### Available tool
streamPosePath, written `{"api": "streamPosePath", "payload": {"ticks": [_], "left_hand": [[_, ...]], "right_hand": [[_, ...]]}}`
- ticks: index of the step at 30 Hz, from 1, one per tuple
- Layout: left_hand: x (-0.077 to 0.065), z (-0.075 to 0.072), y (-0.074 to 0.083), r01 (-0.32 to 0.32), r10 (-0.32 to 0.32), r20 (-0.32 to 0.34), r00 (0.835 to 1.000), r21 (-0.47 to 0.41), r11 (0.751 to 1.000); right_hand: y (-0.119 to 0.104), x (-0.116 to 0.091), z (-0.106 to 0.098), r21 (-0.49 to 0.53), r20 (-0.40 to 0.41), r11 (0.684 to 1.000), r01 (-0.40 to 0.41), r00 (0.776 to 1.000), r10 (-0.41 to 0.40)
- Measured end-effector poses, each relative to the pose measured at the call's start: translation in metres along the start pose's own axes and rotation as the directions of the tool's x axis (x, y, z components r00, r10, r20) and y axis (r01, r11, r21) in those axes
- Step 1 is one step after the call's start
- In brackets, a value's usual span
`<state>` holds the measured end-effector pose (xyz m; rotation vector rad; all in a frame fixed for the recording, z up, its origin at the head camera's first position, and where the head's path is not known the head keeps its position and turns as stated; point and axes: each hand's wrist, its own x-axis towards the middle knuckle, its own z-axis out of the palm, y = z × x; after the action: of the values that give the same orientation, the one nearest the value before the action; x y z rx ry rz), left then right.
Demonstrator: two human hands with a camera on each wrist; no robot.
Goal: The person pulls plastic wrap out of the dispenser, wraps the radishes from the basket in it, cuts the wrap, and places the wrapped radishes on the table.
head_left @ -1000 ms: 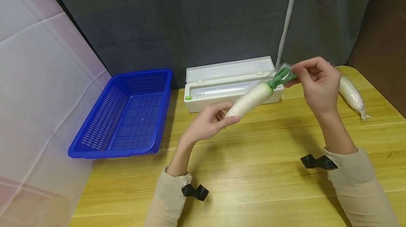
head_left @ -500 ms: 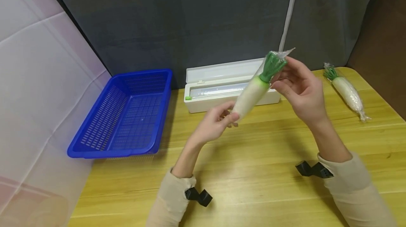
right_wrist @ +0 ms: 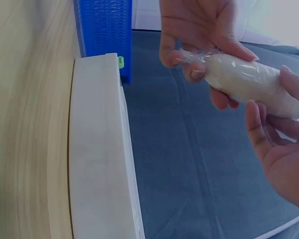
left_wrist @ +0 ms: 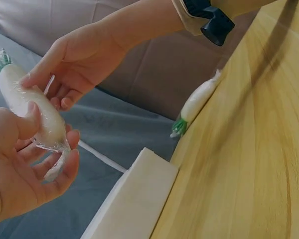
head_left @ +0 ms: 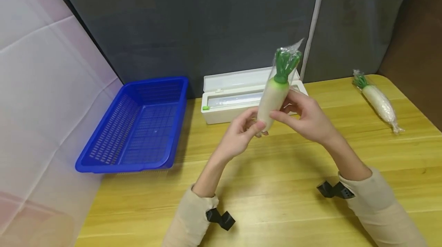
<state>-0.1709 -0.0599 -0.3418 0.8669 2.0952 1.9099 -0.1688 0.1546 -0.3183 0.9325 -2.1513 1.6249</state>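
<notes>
A white radish with green leaf stubs, wrapped in clear plastic film, is held up tilted over the table, leaf end uppermost. My left hand grips its lower end, thumb across the front. Midway along the body, my right hand holds it between thumb and fingers. Loose film stands up past the leaves in the head view. In the left wrist view a twisted tail of film hangs at the root end, beside the left fingers. The right wrist view shows the wrapped radish between both hands.
Behind the hands stands a white cling film box with its lid up and a roll inside. A blue plastic basket sits at the left. Another wrapped radish lies at the right of the wooden table.
The radish has swung more upright. My right hand has moved from the leaf end down to the middle of the body, while the left hand keeps its grip and shifts slightly right.
</notes>
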Motion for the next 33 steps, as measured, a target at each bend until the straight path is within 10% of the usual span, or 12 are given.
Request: {"api": "streamPosePath", "payload": {"ticks": [19,33], "left_hand": [[-0.002,-0.006,0.006,-0.090,0.097,-0.055,0.994,0.126,0.988],[-0.001,-0.018,0.002,-0.135,0.157,-0.107,0.982,0.182,0.974]], "right_hand": [[0.002,-0.002,0.001,-0.006,-0.146,0.992,0.124,0.982,-0.123],[0.005,-0.001,-0.030,0.006,-0.314,0.997,0.073,0.947,-0.068]]}}
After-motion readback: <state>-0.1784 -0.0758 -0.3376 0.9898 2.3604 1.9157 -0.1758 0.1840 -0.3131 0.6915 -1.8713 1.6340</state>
